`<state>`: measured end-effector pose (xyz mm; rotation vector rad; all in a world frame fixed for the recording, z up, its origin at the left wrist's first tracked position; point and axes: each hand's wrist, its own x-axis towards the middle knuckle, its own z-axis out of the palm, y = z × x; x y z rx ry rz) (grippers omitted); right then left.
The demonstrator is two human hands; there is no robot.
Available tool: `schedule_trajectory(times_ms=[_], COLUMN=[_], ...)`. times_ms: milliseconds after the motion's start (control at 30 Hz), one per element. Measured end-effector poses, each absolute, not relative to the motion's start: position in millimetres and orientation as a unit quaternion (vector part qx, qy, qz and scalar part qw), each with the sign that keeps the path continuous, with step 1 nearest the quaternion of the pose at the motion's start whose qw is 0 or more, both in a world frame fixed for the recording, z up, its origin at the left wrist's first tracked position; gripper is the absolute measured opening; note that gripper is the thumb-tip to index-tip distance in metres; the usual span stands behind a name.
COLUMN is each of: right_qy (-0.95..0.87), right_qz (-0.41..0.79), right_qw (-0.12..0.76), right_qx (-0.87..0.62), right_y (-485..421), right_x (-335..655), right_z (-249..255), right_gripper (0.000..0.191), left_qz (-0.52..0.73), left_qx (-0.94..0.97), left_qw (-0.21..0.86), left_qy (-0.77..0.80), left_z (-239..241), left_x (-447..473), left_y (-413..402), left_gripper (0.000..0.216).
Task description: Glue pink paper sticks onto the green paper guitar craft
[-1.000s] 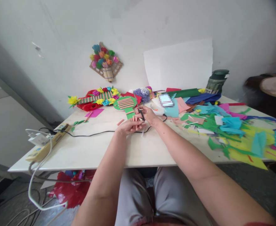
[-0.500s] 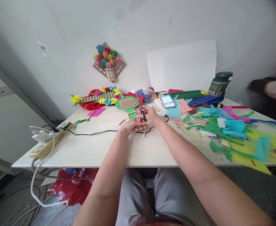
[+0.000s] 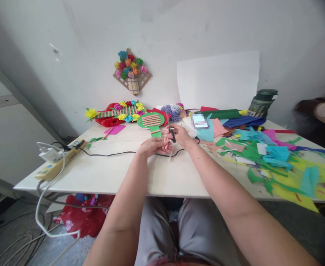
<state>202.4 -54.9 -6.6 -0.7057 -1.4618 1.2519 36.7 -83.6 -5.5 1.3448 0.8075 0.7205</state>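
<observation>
My left hand (image 3: 151, 146) is closed around a small pink paper-wrapped stick (image 3: 166, 142), above the middle of the table. Close beside it, my right hand (image 3: 180, 135) grips scissors (image 3: 172, 135) by their black handles, the blades pointing up and away from me. Just beyond both hands lies a green card shape (image 3: 155, 131), rounded at the far end with a narrower neck, and several pink sticks (image 3: 151, 120) run across it in rows. The fingertips partly hide the stick, and its lower end cannot be made out.
Coloured paper scraps (image 3: 278, 159) cover the table's right side. A yellow power strip (image 3: 59, 160) lies at the left edge, its black cable (image 3: 109, 155) running behind my hands. A flower-decorated guitar shape (image 3: 120, 112), a phone (image 3: 200, 120) and a dark bottle (image 3: 262, 103) are at the back.
The view has shifted slightly. My left fingers have changed their hold on the pink stick, and the scissors in my right hand have tilted a little.
</observation>
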Motion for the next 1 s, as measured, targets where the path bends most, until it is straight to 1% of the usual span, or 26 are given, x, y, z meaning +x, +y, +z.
schedule_trajectory(times_ms=[100,200,333,433,500,600,700,1000], right_qy=[-0.611,-0.600,-0.563,-0.558,-0.563,-0.576,-0.580,-0.560], right_qz=[0.520,0.498,0.463,0.457,0.464,0.480,0.494,0.514], right_qw=[0.513,0.533,0.566,0.565,0.558,0.541,0.529,0.535], right_qx=[-0.305,-0.331,-0.385,-0.400,-0.396,-0.380,-0.372,-0.369], right_y=[-56.3,-57.2,-59.0,-60.7,-61.5,-61.6,-60.9,-61.4], right_x=[200.2,199.1,199.3,198.2,195.9,191.5,188.1,187.6], right_z=[-6.9,-6.3,-2.7,-1.0,-1.8,-5.4,-9.3,-10.1], right_gripper=[0.049,0.047,0.049,0.049,0.049,0.052,0.052,0.050], left_qz=[0.318,0.353,0.472,0.567,0.600,0.607,0.599,0.563], left_qx=[0.590,0.580,0.513,0.472,0.462,0.465,0.464,0.453], left_qw=[0.653,0.647,0.626,0.569,0.553,0.556,0.571,0.614], left_qy=[0.351,0.346,0.349,0.363,0.349,0.328,0.316,0.317], left_z=[-8.2,-11.7,-17.8,-20.3,-20.4,-20.0,-19.8,-18.7], left_x=[38.7,39.2,36.6,35.7,36.9,40.1,42.5,45.1], left_y=[-83.0,-81.1,-74.4,-69.2,-67.6,-68.1,-69.8,-73.3], left_gripper=[0.027,0.026,0.029,0.031,0.029,0.026,0.028,0.032])
